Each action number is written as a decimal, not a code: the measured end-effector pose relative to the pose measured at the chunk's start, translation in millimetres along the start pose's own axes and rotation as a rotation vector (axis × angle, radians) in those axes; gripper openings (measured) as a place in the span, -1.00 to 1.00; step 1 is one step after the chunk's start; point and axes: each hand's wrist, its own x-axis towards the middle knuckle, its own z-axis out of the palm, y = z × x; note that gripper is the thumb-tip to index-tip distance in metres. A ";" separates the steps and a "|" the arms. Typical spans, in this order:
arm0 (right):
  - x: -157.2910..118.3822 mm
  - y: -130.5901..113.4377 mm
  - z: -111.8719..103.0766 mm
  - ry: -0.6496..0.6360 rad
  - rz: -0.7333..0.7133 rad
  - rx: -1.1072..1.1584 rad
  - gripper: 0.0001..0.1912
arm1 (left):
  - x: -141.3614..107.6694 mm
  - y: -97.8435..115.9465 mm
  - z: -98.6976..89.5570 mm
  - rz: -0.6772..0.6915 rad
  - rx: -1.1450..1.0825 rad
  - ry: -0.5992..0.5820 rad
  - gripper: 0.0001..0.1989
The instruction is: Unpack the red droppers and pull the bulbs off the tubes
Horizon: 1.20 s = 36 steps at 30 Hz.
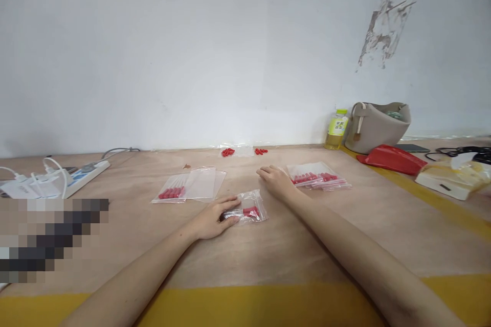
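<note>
A small clear plastic bag [256, 203] with red-handled pieces inside lies on the table in front of me. My left hand [215, 217] holds it at its left edge, thumb on the near side and fingers on the far side. My right hand [276, 181] rests palm down on the table, fingers stretched forward and holding nothing that I can see. Just right of it lies a stack of clear zip bags [307, 169] with red pieces in them. Left of my left hand are more flat clear bags [203, 184], some with red-ended thin pieces [171, 193].
Two small heaps of red pieces [227, 152] lie near the wall. At the right stand a bottle [337, 130], a grey bag [378, 125], a red pouch [393, 159] and a tissue pack [454, 179]. A power strip [86, 176] with cables lies at the left.
</note>
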 end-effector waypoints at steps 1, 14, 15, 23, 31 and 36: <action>1.2 -0.8 2.2 -0.037 -0.021 -0.041 -0.75 | -0.1 0.2 -0.4 -0.001 0.000 -0.004 -0.51; -12.7 -7.4 5.6 -0.078 -0.003 -0.112 -0.77 | 0.2 -8.7 3.2 0.027 -0.044 0.009 -0.51; -12.8 -7.4 4.7 -0.064 0.011 -0.097 -0.77 | 0.4 -8.8 3.6 0.025 -0.040 0.011 -0.51; -20.8 -6.3 -9.9 0.017 0.261 0.294 -0.81 | 0.8 -5.9 4.0 0.012 0.029 0.015 -0.49; -43.4 -18.0 -15.2 -0.213 0.056 0.712 -0.78 | 4.3 0.7 6.4 0.001 0.086 -0.027 -0.48; -42.0 -23.2 -18.9 -0.355 0.020 0.843 -0.75 | 4.4 0.1 9.0 0.015 0.120 -0.024 -0.48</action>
